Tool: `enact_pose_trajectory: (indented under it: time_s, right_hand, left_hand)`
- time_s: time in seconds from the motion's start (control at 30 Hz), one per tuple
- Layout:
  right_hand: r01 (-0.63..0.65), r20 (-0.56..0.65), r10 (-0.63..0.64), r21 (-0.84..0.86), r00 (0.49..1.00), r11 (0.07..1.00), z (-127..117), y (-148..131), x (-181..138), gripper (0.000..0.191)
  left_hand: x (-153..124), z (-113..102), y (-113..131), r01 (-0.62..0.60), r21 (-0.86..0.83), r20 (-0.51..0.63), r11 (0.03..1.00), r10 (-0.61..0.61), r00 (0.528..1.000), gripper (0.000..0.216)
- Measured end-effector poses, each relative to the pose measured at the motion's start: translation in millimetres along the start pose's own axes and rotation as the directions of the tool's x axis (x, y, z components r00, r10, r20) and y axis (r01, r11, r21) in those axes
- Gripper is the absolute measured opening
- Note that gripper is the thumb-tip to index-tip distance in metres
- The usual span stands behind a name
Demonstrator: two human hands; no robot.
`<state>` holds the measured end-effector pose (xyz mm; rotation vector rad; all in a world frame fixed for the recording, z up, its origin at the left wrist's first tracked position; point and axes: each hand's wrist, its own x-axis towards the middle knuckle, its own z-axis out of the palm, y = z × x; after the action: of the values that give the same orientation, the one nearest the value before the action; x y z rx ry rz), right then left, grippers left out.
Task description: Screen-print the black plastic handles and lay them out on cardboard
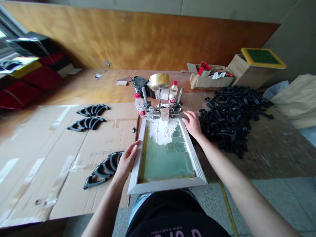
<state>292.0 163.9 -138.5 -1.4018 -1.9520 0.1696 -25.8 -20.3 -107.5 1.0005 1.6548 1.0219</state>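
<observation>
Black shirt fabric (pixel 170 210), printed with pinkish letters, lies nearest, just below a ridged, pale frame (pixel 168 186) set between the person's hands. Its smooth greenish mesh (pixel 168 166) carries thick, smeared white paste (pixel 160 131) toward the far end. The left hand (pixel 127 158) bends its fingers against the left rail (whether it grips, one cannot tell); the right hand (pixel 193 125), reaching farther forward, has its fingers loosely spread at the far-right corner. Right of it, knobbly black parts (pixel 227 121) lie heaped.

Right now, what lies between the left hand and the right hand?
In the head view, the framed screen with white paste lies between left hand and right hand.
</observation>
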Motion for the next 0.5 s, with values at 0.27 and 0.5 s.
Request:
enact_pose_trajectory:
  time_s: [0.27, 0.5]
  right_hand:
    - [0.3, 0.44, -0.228, -0.101, 0.869, 0.949, 44.5, -79.7, 17.5, 0.015]
    - [0.581, 0.562, -0.592, 0.226, 0.578, 0.782, 9.8, -71.3, -25.0, 0.013]
  left_hand:
    - [20.8, 20.0, -63.8, 0.065, 0.055, -0.025, 0.996, -0.064, 0.998, 0.076]
    - [20.7, 18.0, -67.0, 0.077, 0.022, -0.018, 0.997, -0.077, 0.997, 0.072]
